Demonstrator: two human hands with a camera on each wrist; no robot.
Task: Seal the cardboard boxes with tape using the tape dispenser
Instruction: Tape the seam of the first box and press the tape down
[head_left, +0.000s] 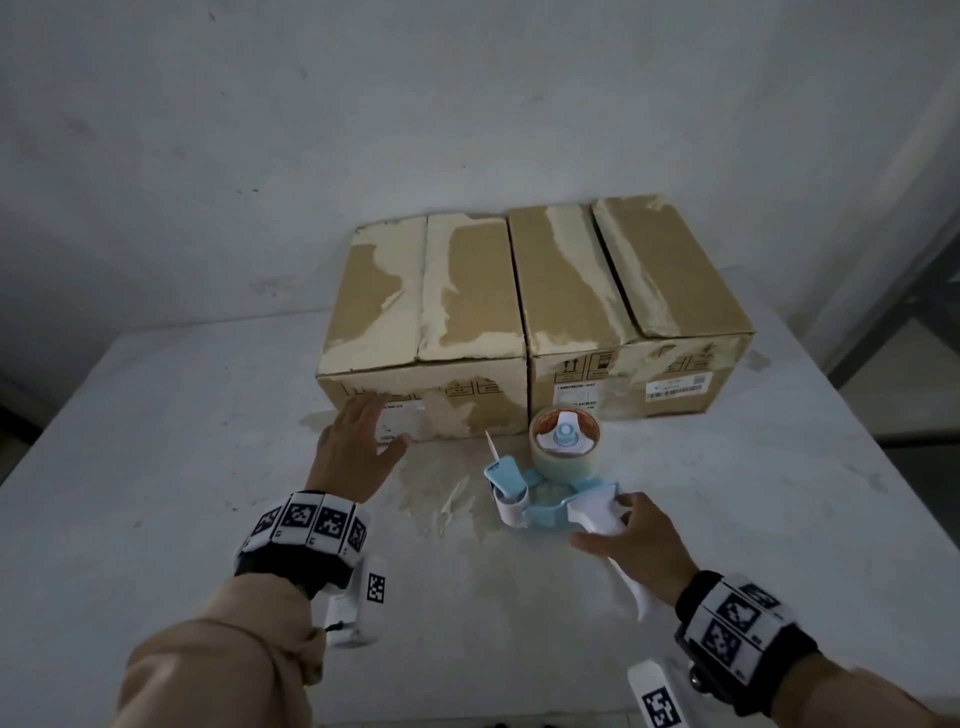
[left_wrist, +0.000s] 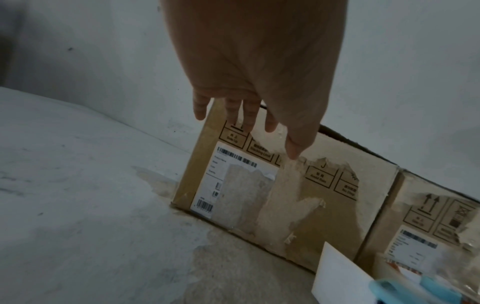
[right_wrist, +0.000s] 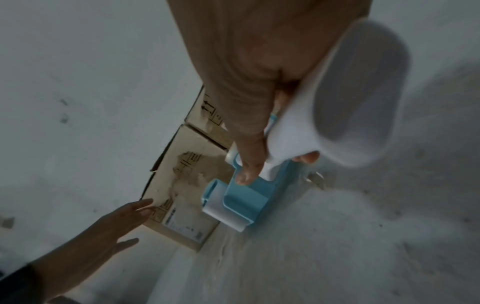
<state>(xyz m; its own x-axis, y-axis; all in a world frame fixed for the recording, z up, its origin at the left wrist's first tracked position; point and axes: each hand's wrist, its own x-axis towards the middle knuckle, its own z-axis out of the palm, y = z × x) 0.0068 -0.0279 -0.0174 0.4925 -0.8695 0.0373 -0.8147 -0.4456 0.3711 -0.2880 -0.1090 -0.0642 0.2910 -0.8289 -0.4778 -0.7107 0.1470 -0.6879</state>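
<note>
Two worn cardboard boxes stand side by side at the back of the table, the left box (head_left: 423, 332) (left_wrist: 259, 195) (right_wrist: 187, 185) and the right box (head_left: 628, 306) (left_wrist: 428, 226). Their top flaps are folded down, with torn paper patches. My left hand (head_left: 358, 447) (left_wrist: 249, 115) (right_wrist: 124, 222) reaches with straight fingers to the left box's front face, near its lower left corner. A blue and white tape dispenser (head_left: 550, 483) (right_wrist: 241, 201) with a clear tape roll (head_left: 565, 441) lies on the table before the boxes. My right hand (head_left: 628, 535) (right_wrist: 254, 156) grips its white handle.
The grey table (head_left: 182, 467) carries a stained patch in front of the boxes. A rough white wall (head_left: 363, 130) rises right behind them. A dark metal frame (head_left: 914, 291) stands beyond the table's right edge. Bare table surface lies left and right of the boxes.
</note>
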